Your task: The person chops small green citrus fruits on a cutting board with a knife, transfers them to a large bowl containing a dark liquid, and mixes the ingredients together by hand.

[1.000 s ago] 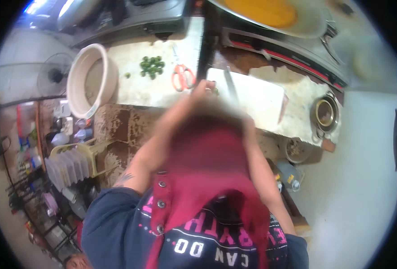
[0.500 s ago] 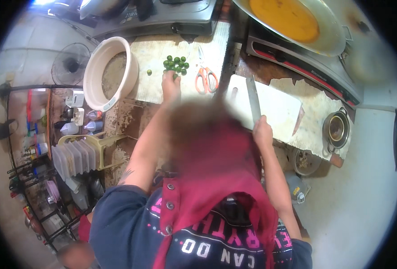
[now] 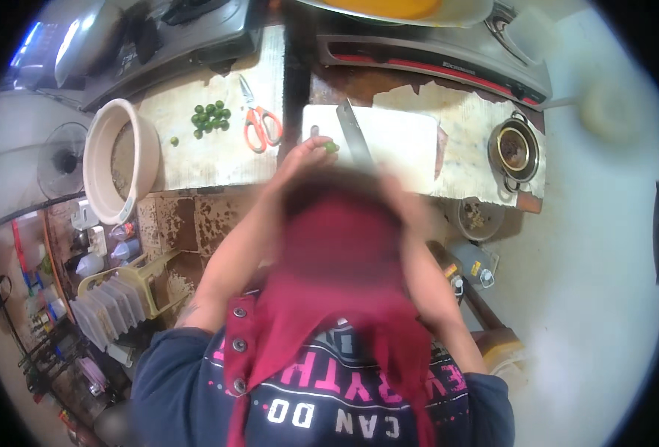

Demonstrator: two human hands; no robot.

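Observation:
My left hand (image 3: 308,158) pinches a small green lime (image 3: 331,147) over the left end of the white cutting board (image 3: 407,134). A broad-bladed knife (image 3: 353,130) lies across the board in my right hand (image 3: 398,190), its blade angled up and to the left. Part of that hand and the knife's handle are covered by the blurred dark red cloth in the foreground. A cluster of small green limes (image 3: 211,118) rests on the light sheet to the left. One lime (image 3: 174,141) sits apart from them.
Orange-handled scissors (image 3: 261,128) lie beside the limes. A whitish basin (image 3: 147,153) stands at far left, and a strainer on a small metal pot (image 3: 514,151) at right. Behind are a stove (image 3: 433,63) and a pan of orange liquid (image 3: 389,9).
My left hand has carried a lime from the cluster rightward to the cutting board. My right hand still holds the knife at the board. The whole view has shifted.

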